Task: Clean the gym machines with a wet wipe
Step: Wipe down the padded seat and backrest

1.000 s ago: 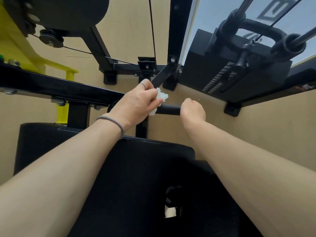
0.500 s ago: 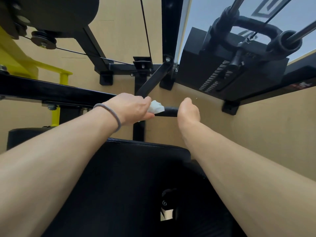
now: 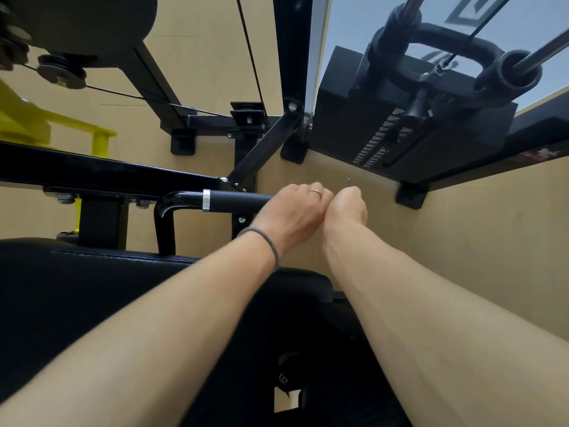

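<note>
Head view, looking down along both forearms. A black handle bar [image 3: 237,200] of the gym machine is seen running left to right across the middle of the frame, its long axis level, with a silver collar [image 3: 206,200] partway along and a bend down at its left end.

The left hand [image 3: 291,211] is curled over the right end of the bar's grip, knuckles up, a ring on 1 finger and a hair band [image 3: 271,245] at the wrist. The wet wipe is not visible; it is judged to be under this hand's palm, though that cannot be confirmed. The right hand [image 3: 348,204] is set just beside the left, touching or nearly so, fingers curled away from the camera; whether it holds the bar end cannot be told.

The uncovered length of grip lies wholly to the left of both hands. The left hand is the nearer, so any further wiping pass is judged to run leftward along the bar toward the collar.

The black seat pad [image 3: 92,288] lies below the forearms; the weight stack [image 3: 385,131] stands at upper right.
</note>
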Available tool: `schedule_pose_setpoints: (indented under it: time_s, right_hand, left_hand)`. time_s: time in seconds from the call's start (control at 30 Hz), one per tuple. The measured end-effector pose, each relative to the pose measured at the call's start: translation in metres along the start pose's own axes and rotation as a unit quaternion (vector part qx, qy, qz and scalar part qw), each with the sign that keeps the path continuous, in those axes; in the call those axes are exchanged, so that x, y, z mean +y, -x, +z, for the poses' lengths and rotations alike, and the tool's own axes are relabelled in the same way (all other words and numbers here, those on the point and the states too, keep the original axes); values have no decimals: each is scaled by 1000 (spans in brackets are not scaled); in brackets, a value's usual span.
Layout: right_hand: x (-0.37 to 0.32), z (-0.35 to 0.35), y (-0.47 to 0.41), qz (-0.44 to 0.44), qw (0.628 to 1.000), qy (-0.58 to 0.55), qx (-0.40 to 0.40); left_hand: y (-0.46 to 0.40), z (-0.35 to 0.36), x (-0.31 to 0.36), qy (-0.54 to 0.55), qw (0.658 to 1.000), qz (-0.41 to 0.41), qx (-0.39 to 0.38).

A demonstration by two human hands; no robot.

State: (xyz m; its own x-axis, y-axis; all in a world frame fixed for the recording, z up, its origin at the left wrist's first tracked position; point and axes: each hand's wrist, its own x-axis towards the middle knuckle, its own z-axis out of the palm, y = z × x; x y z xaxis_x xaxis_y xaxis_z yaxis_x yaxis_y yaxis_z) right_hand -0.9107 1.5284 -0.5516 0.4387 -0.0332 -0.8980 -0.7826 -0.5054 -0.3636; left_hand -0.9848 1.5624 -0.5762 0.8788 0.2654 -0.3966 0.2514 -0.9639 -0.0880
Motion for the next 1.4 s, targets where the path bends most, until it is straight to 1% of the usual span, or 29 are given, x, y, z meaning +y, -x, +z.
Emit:
schedule_pose_setpoints:
  time_s: [0.1, 0.2, 0.3, 0.4, 0.53, 0.6, 0.73, 0.8, 0.9, 0.97, 1.03, 1.1, 1.13, 1.17, 1.23, 1.27, 1.33, 1.4]
  right_hand:
    - [2, 10, 3, -12, 998, 46, -33]
    - [4, 15, 18, -22, 992, 113, -56]
    - [7, 14, 30, -60, 983, 168, -47]
    - [13, 10, 43, -121, 970, 211, -23]
    - [22, 0, 65, -177, 952, 249, -4]
    - [29, -2, 84, -195, 947, 254, -11]
    - [48, -12, 136, -219, 934, 274, -63]
    - [64, -26, 162, -245, 923, 286, -81]
    - [94, -59, 192, -285, 904, 304, -93]
    - [116, -82, 206, -304, 890, 325, -103]
    - [139, -104, 219, -328, 865, 362, -114]
    - [170, -125, 227, -364, 824, 410, -144]
    - [187, -135, 230, -378, 803, 432, -160]
    - [207, -146, 232, -390, 783, 452, -174]
    - [248, -168, 232, -397, 753, 484, -204]
    - [266, -178, 232, -391, 746, 495, -214]
    - [299, -201, 227, -375, 749, 502, -216]
    - [331, -226, 217, -370, 745, 512, -216]
  left_hand:
    - [26, 1, -35, 35, 999, -13, 24]
    - [72, 8, -71, -6, 999, -27, 44]
    - [103, 10, -90, -41, 997, -53, 27]
    - [118, 7, -98, -64, 994, -90, 9]
    - [140, -16, -96, -110, 980, -165, -31]
    - [149, -35, -86, -99, 974, -202, -25]
    - [168, -65, -43, -8, 968, -249, 3]
    - [187, -73, -15, 65, 963, -259, 14]
    - [226, -80, 32, 196, 930, -309, 28]
    - [254, -80, 64, 238, 914, -327, 22]
    - [282, -75, 94, 289, 891, -349, 7]
    - [312, -65, 121, 336, 858, -388, -28]
    - [327, -58, 133, 347, 846, -401, -48]
    - [341, -51, 146, 346, 843, -407, -60]
    - [372, -35, 173, 318, 853, -407, -76]
    - [385, -28, 188, 301, 862, -400, -85]
    - [409, -15, 220, 280, 885, -354, -109]
    - [432, -6, 255, 245, 899, -335, -137]
